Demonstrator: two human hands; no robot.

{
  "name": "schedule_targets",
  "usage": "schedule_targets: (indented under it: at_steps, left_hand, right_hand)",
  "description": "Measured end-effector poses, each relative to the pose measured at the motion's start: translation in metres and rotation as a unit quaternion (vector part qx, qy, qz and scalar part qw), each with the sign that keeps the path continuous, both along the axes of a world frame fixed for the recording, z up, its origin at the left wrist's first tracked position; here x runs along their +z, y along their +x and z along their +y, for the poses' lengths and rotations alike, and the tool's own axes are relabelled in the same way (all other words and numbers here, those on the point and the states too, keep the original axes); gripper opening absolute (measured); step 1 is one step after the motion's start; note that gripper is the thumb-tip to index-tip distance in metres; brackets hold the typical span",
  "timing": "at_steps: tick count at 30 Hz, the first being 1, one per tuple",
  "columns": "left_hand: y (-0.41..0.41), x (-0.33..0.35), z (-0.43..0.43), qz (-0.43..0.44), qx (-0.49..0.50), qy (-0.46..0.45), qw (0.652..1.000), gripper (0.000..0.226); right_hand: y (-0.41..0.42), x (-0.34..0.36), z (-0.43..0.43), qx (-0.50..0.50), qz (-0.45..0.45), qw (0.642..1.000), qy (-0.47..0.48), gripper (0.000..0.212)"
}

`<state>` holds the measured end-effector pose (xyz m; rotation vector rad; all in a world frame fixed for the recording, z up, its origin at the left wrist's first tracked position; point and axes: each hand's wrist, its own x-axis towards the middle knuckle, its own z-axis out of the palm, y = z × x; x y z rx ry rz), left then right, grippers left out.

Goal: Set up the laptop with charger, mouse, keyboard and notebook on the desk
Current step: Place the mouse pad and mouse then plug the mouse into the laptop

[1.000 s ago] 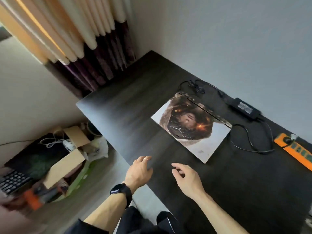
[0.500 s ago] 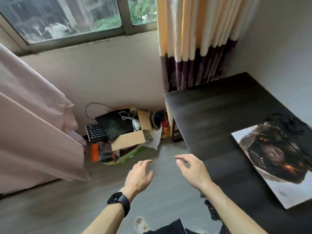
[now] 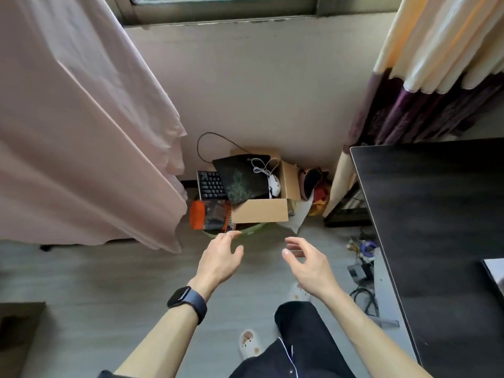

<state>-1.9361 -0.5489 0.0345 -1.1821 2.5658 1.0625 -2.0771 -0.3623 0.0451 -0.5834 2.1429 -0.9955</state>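
Note:
A cardboard box [image 3: 260,214] stands on the floor against the wall. On it lies a dark mouse pad [image 3: 242,178] with a white wired mouse [image 3: 274,184] at its right edge. A black keyboard [image 3: 211,185] pokes out to the left of the pad. My left hand [image 3: 221,259] and my right hand [image 3: 308,264] hover over the floor just in front of the box, both empty with fingers spread. The dark desk [image 3: 436,214] fills the right side, with only a corner of the laptop [image 3: 495,271] showing at the frame's edge.
A pink cloth [image 3: 81,132] hangs at the left, close to the box. An orange and dark packet [image 3: 208,215] lies left of the box. Curtains [image 3: 425,72] hang beyond the desk. Cables and small items [image 3: 361,268] lie on the floor beside the desk.
My view has swung left, away from the desk and laptop, onto the box on the floor. Both hands have come off the desk and now reach toward the box, still empty.

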Motion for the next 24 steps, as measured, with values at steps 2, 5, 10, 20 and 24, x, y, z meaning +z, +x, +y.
schedule_targets:
  at_steps: [2,5,10,20,24]
  left_hand:
    - [-0.010,-0.001,-0.020,0.003,0.014,0.004,1.000,0.045]
    - [-0.032,-0.006,-0.055,-0.001,0.033,0.008,0.999,0.043]
    - [-0.096,-0.022,-0.135,-0.019,0.064,0.002,0.998,0.043]
    - [-0.216,-0.084,-0.283,-0.124,0.067,0.008,0.990,0.049]
    - [-0.240,-0.129,-0.332,-0.148,0.079,0.013,0.986,0.054]
  right_hand:
    - [-0.014,-0.010,-0.023,-0.008,-0.020,1.000,0.012,0.034]
    - [-0.044,-0.029,-0.060,-0.010,-0.041,0.999,0.028,0.044]
    - [-0.119,-0.079,-0.137,0.004,-0.064,0.996,0.069,0.060]
    - [-0.264,-0.188,-0.280,0.056,-0.094,0.977,0.186,0.074]
    - [-0.297,-0.249,-0.324,0.045,-0.092,0.967,0.235,0.080]
